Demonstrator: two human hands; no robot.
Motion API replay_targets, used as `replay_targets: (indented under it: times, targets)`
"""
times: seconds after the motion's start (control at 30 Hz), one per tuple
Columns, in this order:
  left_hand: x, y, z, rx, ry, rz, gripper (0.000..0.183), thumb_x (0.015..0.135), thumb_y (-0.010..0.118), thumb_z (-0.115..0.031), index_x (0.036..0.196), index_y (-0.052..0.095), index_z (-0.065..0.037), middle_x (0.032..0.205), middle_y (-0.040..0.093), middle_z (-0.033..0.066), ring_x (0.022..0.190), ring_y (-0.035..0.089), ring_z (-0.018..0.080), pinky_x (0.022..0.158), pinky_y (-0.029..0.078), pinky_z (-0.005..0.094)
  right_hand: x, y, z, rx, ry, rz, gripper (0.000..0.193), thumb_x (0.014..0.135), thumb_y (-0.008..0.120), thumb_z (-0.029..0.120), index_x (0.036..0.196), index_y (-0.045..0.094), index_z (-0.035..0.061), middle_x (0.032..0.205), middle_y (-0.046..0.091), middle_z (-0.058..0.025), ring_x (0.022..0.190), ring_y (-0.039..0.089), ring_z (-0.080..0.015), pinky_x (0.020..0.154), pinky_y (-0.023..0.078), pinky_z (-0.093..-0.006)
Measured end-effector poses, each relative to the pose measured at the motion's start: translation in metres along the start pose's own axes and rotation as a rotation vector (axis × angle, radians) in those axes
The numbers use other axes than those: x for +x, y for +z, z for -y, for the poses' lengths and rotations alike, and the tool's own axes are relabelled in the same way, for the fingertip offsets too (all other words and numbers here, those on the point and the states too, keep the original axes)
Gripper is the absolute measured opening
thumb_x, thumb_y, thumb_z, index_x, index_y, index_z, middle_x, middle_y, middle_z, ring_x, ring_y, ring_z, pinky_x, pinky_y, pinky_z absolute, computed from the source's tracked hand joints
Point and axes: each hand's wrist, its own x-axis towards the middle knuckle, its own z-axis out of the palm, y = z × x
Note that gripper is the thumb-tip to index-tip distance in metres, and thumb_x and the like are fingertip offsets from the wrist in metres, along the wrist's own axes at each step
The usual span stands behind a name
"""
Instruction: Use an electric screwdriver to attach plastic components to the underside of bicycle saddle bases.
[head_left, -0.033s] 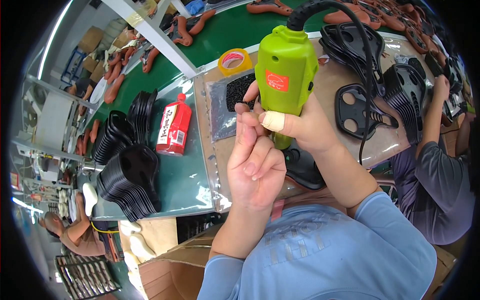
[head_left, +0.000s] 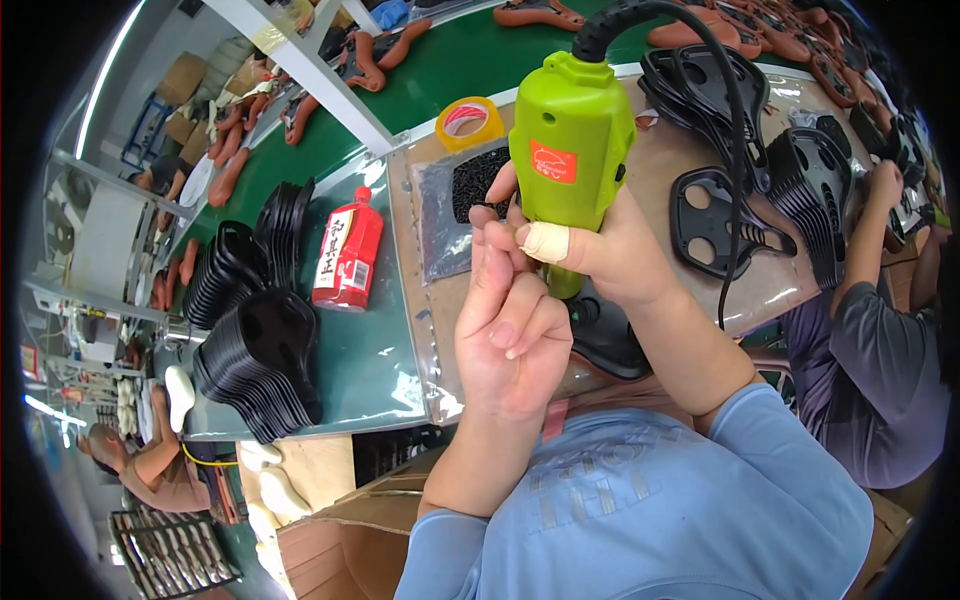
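Observation:
My right hand (head_left: 610,245) is wrapped round a lime-green electric screwdriver (head_left: 570,125), held upright with its cable rising from the top. Tape covers the thumb of that hand. Just left of the tool, my left hand (head_left: 515,330) is turned palm up with two fingers curled in. Its other fingertips come together near the taped thumb; whether something small is between them is hidden. Below the driver lies a black moulded saddle-shaped part (head_left: 612,350), partly covered by my hands. A clear bag of small black pieces (head_left: 480,185) sits behind my left hand.
Stacks of black shells (head_left: 262,350) and a red bottle (head_left: 348,250) stand left. Yellow tape roll (head_left: 470,122) lies behind the bag. To the right are a single black shell (head_left: 708,222), more stacks (head_left: 812,195) and a co-worker's arm (head_left: 872,225). The black cable (head_left: 738,150) hangs close.

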Motion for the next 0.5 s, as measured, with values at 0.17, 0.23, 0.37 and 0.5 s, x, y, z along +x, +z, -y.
replay_targets:
  times: [0.17, 0.23, 0.37, 0.5]
  targets:
    - [0.001, 0.003, 0.004, 0.174, 0.069, -0.097, 0.029, 0.096, 0.038, -0.01, 0.124, 0.045, -0.014, 0.112, 0.055, -0.0003, 0.048, 0.04, 0.0011, 0.039, 0.033, 0.0141, 0.0, 0.005, -0.001, 0.023, 0.016, -0.044, 0.035, 0.071, 0.068, 0.012, 0.102, 0.058, -0.0006, 0.093, 0.062, -0.0063, 0.084, 0.058, -0.0127, 0.076, 0.048, -0.0275]
    - [0.0, 0.002, 0.006, 0.235, 0.077, -0.051, 0.031, 0.095, 0.039, -0.01, 0.125, 0.044, -0.014, 0.113, 0.055, -0.0002, 0.048, 0.041, 0.001, 0.04, 0.034, 0.0139, -0.001, 0.004, 0.0, 0.0, 0.036, -0.058, 0.036, 0.071, 0.068, 0.013, 0.102, 0.058, -0.0005, 0.092, 0.062, -0.0062, 0.084, 0.058, -0.0127, 0.076, 0.048, -0.0275]
    - [-0.001, 0.003, 0.009, 0.307, 0.135, -0.117, 0.034, 0.094, 0.041, -0.01, 0.128, 0.041, -0.013, 0.113, 0.055, 0.0019, 0.05, 0.044, 0.0013, 0.041, 0.037, 0.0138, -0.004, -0.004, -0.001, -0.003, 0.036, -0.046, 0.035, 0.071, 0.067, 0.014, 0.101, 0.057, -0.0007, 0.084, 0.061, -0.0062, 0.074, 0.058, -0.0123, 0.067, 0.048, -0.0262]
    - [0.011, 0.002, -0.006, 0.708, 0.336, -0.146, 0.033, 0.096, 0.04, -0.015, 0.129, 0.04, -0.011, 0.105, 0.062, 0.0021, 0.051, 0.046, 0.0029, 0.042, 0.037, 0.0143, -0.005, -0.022, -0.001, 0.103, 0.072, -0.056, 0.036, 0.072, 0.066, 0.016, 0.101, 0.055, -0.0022, 0.075, 0.058, -0.0069, 0.06, 0.057, -0.0135, 0.055, 0.046, -0.0253]
